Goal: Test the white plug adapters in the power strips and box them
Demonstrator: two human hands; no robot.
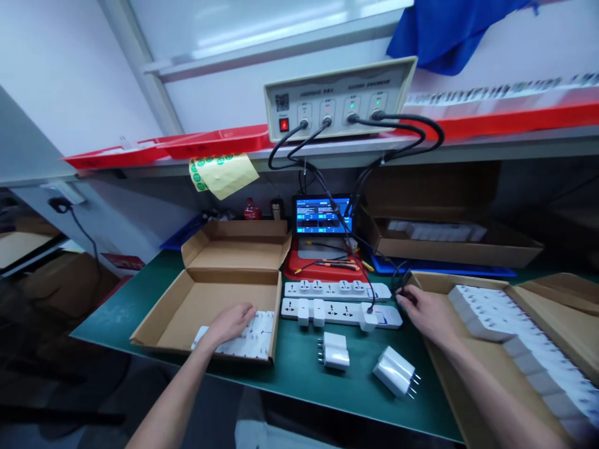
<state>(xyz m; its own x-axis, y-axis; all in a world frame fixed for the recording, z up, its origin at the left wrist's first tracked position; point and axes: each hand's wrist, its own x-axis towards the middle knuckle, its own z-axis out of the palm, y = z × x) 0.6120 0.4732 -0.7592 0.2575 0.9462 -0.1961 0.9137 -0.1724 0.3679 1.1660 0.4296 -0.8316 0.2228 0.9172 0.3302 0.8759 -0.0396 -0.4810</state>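
My left hand [231, 322] reaches into the open cardboard box on the left. Its fingers are bent together over white plug adapters [259, 333] lined up along the near wall; what they grip, if anything, is hidden. Beside the right end of the power strips, my right hand [423, 308] closes its fingers at the black cables [399, 277]. Between my hands lie two white power strips [337, 310], with several adapters plugged into the nearer one and a black cable running to one of these. In front of the strips rest two pairs of white adapters [334, 350], [395, 371] with metal prongs.
A cardboard box [482, 355] on the right holds rows of white adapters. Behind the strips are a red tray [322, 268] and a lit screen [322, 214]. The shelf above carries a tester box [341, 100] with hanging cables. A farther carton [453, 246] stands back right.
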